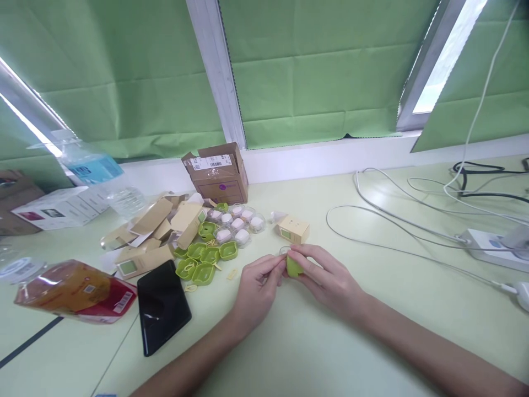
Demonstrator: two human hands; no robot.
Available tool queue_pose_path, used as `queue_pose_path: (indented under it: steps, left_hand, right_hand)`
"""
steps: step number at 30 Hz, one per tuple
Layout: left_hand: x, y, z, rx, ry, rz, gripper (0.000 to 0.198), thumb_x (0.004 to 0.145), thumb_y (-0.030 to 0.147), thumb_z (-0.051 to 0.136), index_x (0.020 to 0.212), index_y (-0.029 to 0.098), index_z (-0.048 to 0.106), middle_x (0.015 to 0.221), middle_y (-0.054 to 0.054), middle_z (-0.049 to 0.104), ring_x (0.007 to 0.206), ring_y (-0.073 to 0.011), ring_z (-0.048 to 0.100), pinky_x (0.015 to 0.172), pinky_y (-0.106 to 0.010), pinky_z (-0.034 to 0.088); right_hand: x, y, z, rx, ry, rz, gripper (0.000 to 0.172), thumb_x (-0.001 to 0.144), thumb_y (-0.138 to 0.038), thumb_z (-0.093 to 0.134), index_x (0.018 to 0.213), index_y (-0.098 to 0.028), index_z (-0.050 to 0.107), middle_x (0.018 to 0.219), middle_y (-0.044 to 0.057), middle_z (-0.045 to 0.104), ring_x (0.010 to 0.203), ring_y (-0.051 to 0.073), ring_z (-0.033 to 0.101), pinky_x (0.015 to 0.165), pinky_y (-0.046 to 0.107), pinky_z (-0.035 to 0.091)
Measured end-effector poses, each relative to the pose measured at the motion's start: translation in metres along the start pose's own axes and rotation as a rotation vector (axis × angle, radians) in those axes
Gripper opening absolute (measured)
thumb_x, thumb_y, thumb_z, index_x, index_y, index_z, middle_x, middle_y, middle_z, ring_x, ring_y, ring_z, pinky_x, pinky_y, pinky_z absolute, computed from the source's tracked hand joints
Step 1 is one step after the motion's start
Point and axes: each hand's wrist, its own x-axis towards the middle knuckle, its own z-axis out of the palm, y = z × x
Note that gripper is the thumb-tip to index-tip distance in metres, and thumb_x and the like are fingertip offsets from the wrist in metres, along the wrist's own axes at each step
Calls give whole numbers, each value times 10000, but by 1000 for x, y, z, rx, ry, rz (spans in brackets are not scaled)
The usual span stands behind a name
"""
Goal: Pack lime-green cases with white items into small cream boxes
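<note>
Jointly, the left hand (257, 285) and right hand (330, 280) are pinching a small, rounded, green plastic case (293, 268) between fingertips, just before a cream rectangular cardboard box (293, 229) (opposed grips are presumably steadying it for fine handling).

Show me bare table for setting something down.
Free: between the forearms, below left hand and right hand; between right forearm and the white cables; behind the small cream box, between brown carton and cables. Crowded: left of that box, with clear packs, green cups, opened cartons and tablet.
</note>
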Motion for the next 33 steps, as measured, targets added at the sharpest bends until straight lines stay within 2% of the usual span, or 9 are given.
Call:
queue_pose_path:
  steps: [5,12,16,20,24,28,33]
  left_hand:
    - [1,3,-1,62,-17,16,320,999,287,524,716,159,600,673,1,519,639,-113,484,602,-237,369]
    - [1,4,-2,-9,-35,-69,375,988,316,524,648,162,548,609,9,493,574,-107,442,557,-241,342]
    - [1,4,-3,65,-44,7,367,981,275,520,631,167,510,619,3,504,601,-115,458,587,-243,358]
    - [0,0,-2,152,-39,58,310,978,248,512,683,164,552,660,-5,542,630,-118,481,608,-241,366]
    - [-1,-2,-1,103,-47,-23,318,985,281,497,707,155,587,667,-8,554,613,-114,469,577,-237,355]
    - [-1,3,-1,11,-79,-81,335,988,327,490,711,155,567,691,-10,536,646,-120,464,596,-240,360]
    - [-3,8,0,-52,-94,-135,378,992,408,483,712,163,551,652,4,463,602,-115,392,555,-250,302]
  right_hand:
    - [0,1,1,-6,3,-10,559,945,-19,580,1476,-165,481,1211,176,674,1160,239,655,945,390,614]
    - [2,-2,0,2,-7,-11,526,951,-39,575,1458,-162,507,1192,171,685,1138,244,676,930,377,624]
    - [2,-2,0,4,-10,4,555,968,-61,556,1499,-194,463,1193,160,686,1127,244,679,919,389,631]
    - [1,-2,1,29,-24,35,638,975,-72,554,1566,-214,361,1204,148,687,1127,247,675,930,409,627]
    - [0,-3,2,76,-30,82,683,976,-83,566,1589,-223,300,1211,133,690,1142,233,669,948,396,620]
    - [-2,-3,3,62,-36,84,675,969,-56,555,1579,-215,315,1236,136,682,1178,240,655,976,409,605]
    - [-2,-5,4,34,-25,82,626,971,-56,550,1552,-194,357,1230,152,680,1181,259,651,967,429,606]
